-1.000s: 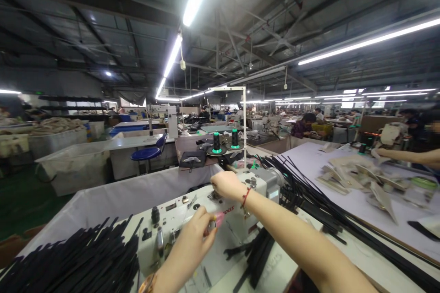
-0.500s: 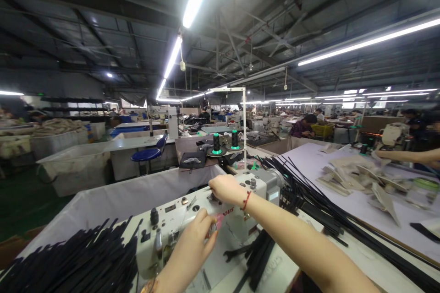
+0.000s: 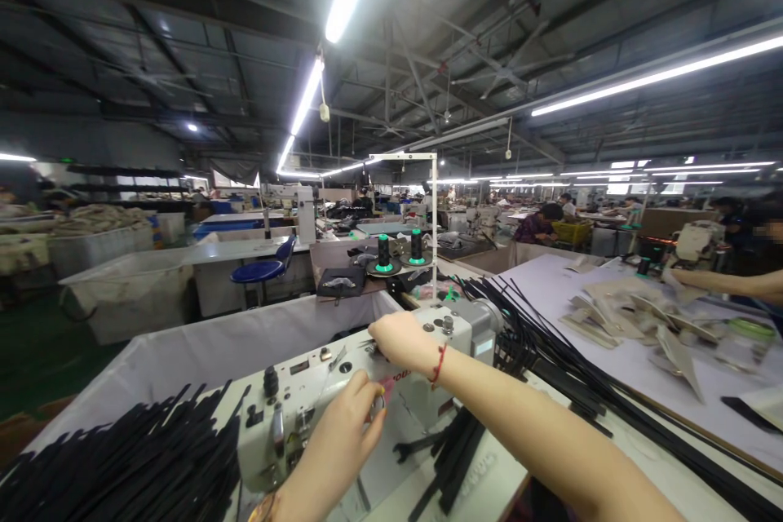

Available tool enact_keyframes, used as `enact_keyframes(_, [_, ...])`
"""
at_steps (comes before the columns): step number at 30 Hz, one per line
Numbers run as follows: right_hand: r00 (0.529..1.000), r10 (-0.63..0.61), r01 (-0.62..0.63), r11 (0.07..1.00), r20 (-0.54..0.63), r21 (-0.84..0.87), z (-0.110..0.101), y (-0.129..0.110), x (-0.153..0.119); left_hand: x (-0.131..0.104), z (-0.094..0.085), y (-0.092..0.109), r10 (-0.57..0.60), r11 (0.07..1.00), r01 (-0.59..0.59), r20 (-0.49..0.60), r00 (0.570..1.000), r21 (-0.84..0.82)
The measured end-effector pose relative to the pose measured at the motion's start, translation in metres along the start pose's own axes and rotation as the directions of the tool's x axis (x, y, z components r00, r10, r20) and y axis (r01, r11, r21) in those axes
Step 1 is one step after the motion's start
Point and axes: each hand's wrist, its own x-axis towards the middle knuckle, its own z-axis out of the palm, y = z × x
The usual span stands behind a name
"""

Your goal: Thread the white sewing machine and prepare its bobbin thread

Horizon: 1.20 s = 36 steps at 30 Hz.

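A white sewing machine (image 3: pixel 318 416) stands in front of me. My right hand (image 3: pixel 397 341) rests on its top, fingers closed around a small part near the thread guides; a red string circles the wrist. My left hand (image 3: pixel 346 420) reaches to the machine's front face and pinches a small metal ring or knob there. Black straps (image 3: pixel 449 453) lie under the machine's arm on the bed.
A pile of black straps (image 3: pixel 122 465) fills the white bin at left. More long black strips (image 3: pixel 550 359) fan out to the right. Beige cut pieces (image 3: pixel 636 318) cover the neighbouring table, where another person's arm (image 3: pixel 727 281) reaches. Thread cones (image 3: pixel 385 253) stand behind.
My view has drifted slightly; both hands stay on the machine, with the left hand's fingers shifting a little at the front face.
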Motion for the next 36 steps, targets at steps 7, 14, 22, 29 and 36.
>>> enact_keyframes(7, [0.997, 0.078, -0.078, 0.997, 0.026, -0.01, 0.003, 0.036, -0.016, -0.001, -0.001, 0.001, -0.021, 1.0, 0.02, 0.028, 0.999, 0.015])
enact_keyframes(14, [1.0, 0.02, -0.02, 1.0, -0.022, -0.01, 0.002, 0.001, 0.003, -0.002, -0.002, -0.002, -0.01, 1.0, 0.01, 0.01, 1.0, -0.002])
enact_keyframes(22, [0.997, 0.072, -0.072, 0.997, 0.008, -0.02, 0.004, 0.03, -0.013, -0.001, 0.002, -0.003, -0.001, 1.0, 0.0, 0.011, 1.0, 0.014])
enact_keyframes(29, [1.0, 0.017, -0.017, 1.0, -0.012, -0.012, -0.004, 0.0, 0.002, -0.002, 0.0, -0.002, 0.015, 1.0, -0.015, -0.014, 1.0, 0.013])
enact_keyframes(36, [0.999, 0.038, -0.038, 0.999, 0.01, -0.01, 0.008, 0.028, -0.034, -0.001, 0.004, -0.002, 0.026, 1.0, -0.026, -0.001, 1.0, 0.012])
